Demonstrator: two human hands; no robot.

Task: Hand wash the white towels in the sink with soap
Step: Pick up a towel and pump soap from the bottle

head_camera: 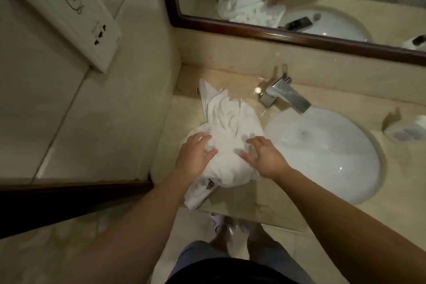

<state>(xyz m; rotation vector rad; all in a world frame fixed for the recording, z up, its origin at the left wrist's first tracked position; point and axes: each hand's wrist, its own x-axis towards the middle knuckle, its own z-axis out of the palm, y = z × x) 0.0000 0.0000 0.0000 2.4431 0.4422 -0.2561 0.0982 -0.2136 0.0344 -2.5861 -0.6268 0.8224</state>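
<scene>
The crumpled white cotton towels (227, 143) are heaped on the beige marble bench (249, 200), their long axis running away from the person. They are pressed flat-fingered by the left hand (196, 157) and right hand (265, 159), neither clamped. Just rightward, the oval white ceramic sink (322, 152) appears unfilled beneath the chrome tap (288, 97).

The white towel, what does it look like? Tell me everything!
The white towel is a crumpled, wrinkly heap of soft cloth lying on the beige counter, left of the sink, not in it. One corner hangs over the counter's front edge and shows a small dark mark. The left hand rests on it with spread fingers; the right hand is over it, fingers spread.
</scene>
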